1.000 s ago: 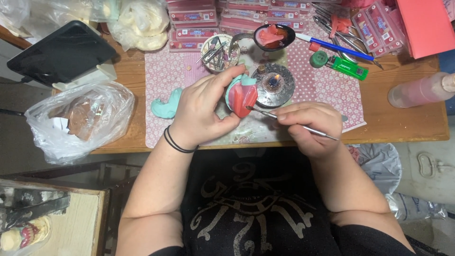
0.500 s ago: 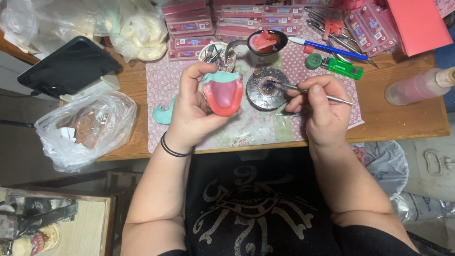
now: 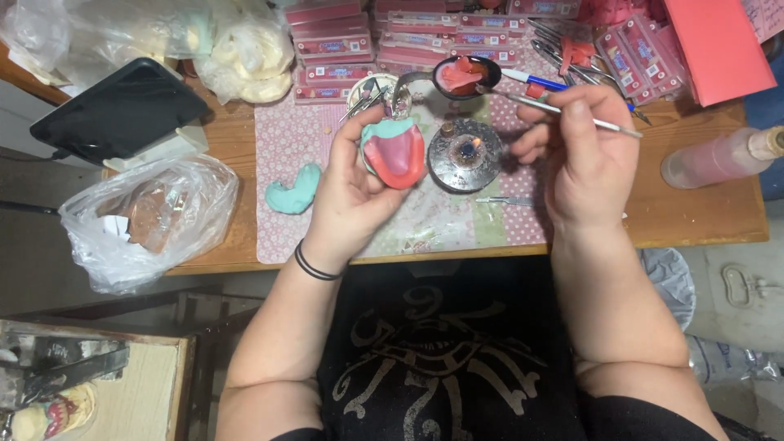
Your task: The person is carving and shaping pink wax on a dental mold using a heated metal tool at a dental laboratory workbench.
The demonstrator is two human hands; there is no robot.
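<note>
Right hand [image 3: 584, 155] lifted tool [image 3: 572, 112] to ladle [image 3: 464, 75]; tip seemingly hidden.

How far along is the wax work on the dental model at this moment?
Done: red wax already covers the teal model held in the left hand. In hand: the right hand holds a thin metal tool with its tip at the dark dish of red wax, beside the small lit burner. Left: a second teal piece lies bare on the mat.
</note>
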